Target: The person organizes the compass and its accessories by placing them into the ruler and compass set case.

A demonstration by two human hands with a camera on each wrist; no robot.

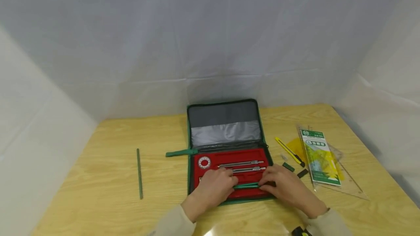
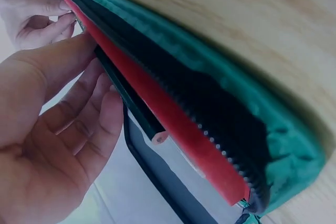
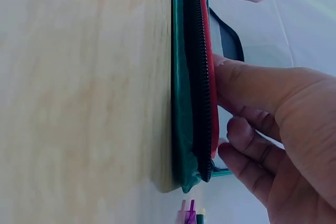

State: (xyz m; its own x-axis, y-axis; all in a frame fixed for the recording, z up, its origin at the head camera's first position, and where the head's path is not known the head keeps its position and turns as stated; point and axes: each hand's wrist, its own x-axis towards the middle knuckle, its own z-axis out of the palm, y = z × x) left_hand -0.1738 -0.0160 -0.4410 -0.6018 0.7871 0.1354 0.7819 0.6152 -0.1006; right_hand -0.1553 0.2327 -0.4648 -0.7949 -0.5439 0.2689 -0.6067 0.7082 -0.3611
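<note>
A zip case (image 1: 229,114) lies unfolded, its red tray (image 1: 242,156) toward me. Green pencils (image 1: 246,185) lie along the tray's near side, stretching between my two hands. With thumb and fingers, my left hand (image 1: 216,185) holds their left part; in the left wrist view one flat pencil end (image 2: 159,138) sticks out past the fingers. My right hand (image 1: 287,185) pinches around the other end at the tray's right side, its fingertips hiding that end. Two metal compasses (image 1: 244,163) and a white ring (image 1: 204,162) sit in the tray beyond my hands.
Another green pencil (image 1: 139,174) lies on the table to the left. At right are a yellow utility knife (image 1: 288,151), two small dark blocks, clear set squares (image 1: 352,184) and a green-and-white packet (image 1: 321,157). A black object (image 1: 300,231) is near my right sleeve.
</note>
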